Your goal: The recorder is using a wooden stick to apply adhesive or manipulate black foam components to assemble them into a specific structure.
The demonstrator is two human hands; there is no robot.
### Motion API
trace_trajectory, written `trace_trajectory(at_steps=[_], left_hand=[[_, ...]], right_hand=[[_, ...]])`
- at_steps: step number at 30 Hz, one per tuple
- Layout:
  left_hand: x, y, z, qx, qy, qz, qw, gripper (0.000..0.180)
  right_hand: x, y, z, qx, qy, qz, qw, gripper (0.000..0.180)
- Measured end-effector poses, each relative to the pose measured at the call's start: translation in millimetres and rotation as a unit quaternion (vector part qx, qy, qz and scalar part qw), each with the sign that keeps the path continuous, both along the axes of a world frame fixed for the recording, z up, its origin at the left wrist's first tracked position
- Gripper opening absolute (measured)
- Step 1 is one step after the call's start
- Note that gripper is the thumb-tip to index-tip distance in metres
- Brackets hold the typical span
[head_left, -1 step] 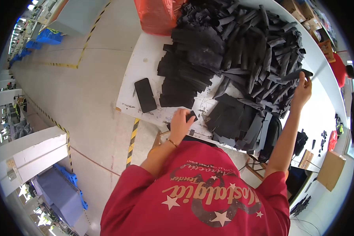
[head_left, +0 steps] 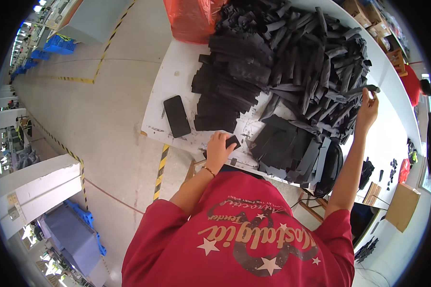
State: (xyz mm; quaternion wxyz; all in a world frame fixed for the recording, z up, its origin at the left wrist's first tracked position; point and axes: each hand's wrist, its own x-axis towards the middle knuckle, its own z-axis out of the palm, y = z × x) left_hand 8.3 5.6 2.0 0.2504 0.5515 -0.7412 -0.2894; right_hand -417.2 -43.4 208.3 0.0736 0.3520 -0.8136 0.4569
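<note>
Both hands are at work on a white table [head_left: 177,71] seen from above. Left hand [head_left: 219,149] rests near the table's near edge, fingers curled over a small black piece [head_left: 233,141] that it presses against the surface. Right hand [head_left: 367,111] is stretched far out to the right, fingers pinched around one end of a long black strip [head_left: 364,89] at the edge of a big loose heap of black strips [head_left: 311,52]. Between the hands lies a flatter stack of black sheets [head_left: 287,146], just beside the left hand. A neater pile of flat black pieces [head_left: 225,93] sits beyond the left hand. A black phone [head_left: 176,115] lies flat on the table, left of that pile. An orange bag [head_left: 191,19] stands at the table's far side.
</note>
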Motion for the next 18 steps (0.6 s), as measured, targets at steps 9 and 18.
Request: trace_trajectory(at_steps=[9, 18], left_hand=[[15, -19, -30, 0.098, 0.07, 0.028, 0.992, 0.017], [18, -30, -15, -0.008, 0.012, -0.032, 0.999, 0.016]], right_hand=[[114, 113, -81, 0.377, -0.059, 0.343, 0.858, 0.021], [145, 121, -80, 0.414, -0.027, 0.431, 0.801, 0.02]])
